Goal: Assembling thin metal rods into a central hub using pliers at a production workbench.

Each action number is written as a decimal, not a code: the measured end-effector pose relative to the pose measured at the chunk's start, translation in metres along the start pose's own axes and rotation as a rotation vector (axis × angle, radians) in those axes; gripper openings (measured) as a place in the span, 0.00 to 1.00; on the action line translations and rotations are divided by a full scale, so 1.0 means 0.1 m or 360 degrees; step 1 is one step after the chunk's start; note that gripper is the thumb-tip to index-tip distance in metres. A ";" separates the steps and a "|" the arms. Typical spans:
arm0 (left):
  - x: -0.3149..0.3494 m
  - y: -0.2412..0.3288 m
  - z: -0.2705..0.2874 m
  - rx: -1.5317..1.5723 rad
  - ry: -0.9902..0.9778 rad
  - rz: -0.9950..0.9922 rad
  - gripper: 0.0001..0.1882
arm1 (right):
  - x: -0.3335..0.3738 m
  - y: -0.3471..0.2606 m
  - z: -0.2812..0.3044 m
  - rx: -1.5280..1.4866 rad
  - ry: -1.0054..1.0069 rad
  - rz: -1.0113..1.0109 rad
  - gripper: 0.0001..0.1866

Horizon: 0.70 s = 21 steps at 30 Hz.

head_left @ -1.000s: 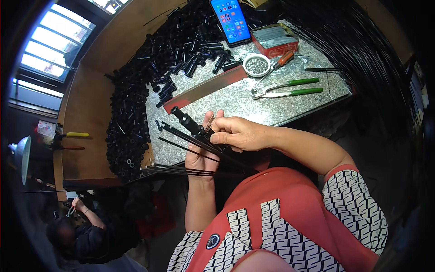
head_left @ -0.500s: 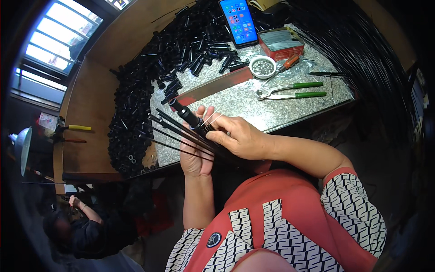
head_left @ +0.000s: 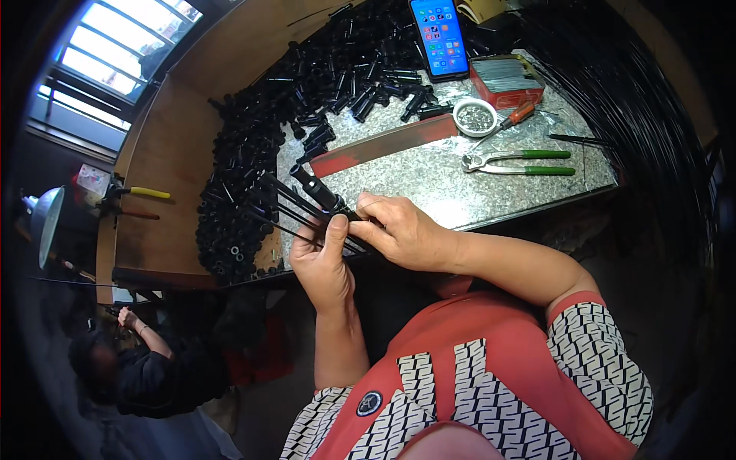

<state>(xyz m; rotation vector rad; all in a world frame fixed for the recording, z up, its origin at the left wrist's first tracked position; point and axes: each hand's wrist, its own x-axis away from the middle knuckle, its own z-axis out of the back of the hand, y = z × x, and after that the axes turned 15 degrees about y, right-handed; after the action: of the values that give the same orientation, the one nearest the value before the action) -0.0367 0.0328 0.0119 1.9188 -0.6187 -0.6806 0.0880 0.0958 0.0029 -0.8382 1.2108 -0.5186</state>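
Both hands meet at the near edge of the worktop around a black tubular fitting [head_left: 313, 185] with thin black rods [head_left: 285, 201] fanned out beside it. My left hand [head_left: 326, 261] is closed round the rods from the left, its thumb pressed against the lower end of the fitting. From the right, my right hand [head_left: 399, 230] has its fingers curled and thumb pinched at the same lower end. The exact spot between the fingertips is hidden. The fitting points up and away to the left.
A heap of black tubular fittings [head_left: 238, 184] covers the left and back. Beyond my hands lie a red strip [head_left: 383, 144], green-handled pincers [head_left: 517, 162], a white bowl [head_left: 458, 116] of small metal pieces, a screwdriver [head_left: 521, 113], a red box [head_left: 514, 100] and a phone [head_left: 439, 38].
My left thumb has come over onto the fitting, and the left fingers have closed round the rods. A thin pale wire seen by my right fingers no longer shows. The whole view has shifted.
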 end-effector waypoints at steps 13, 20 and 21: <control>-0.08 -0.06 0.11 0.0110 -0.0068 0.0006 0.15 | -0.03 -0.02 0.10 -0.0260 -0.0290 -0.0554 0.12; -0.13 -0.05 0.22 0.0129 -0.0321 0.0116 0.17 | -0.10 0.04 0.18 -0.0604 -0.0583 -0.0988 0.12; -0.16 -0.05 0.25 0.0114 -0.0414 0.0102 0.19 | -0.10 0.05 0.18 -0.0671 -0.0616 -0.1033 0.12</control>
<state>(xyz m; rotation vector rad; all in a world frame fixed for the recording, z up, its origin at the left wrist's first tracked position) -0.0645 0.0301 0.0015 1.8816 -0.8738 -0.8852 0.1016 0.1112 0.0072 -1.6334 0.6755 -0.5883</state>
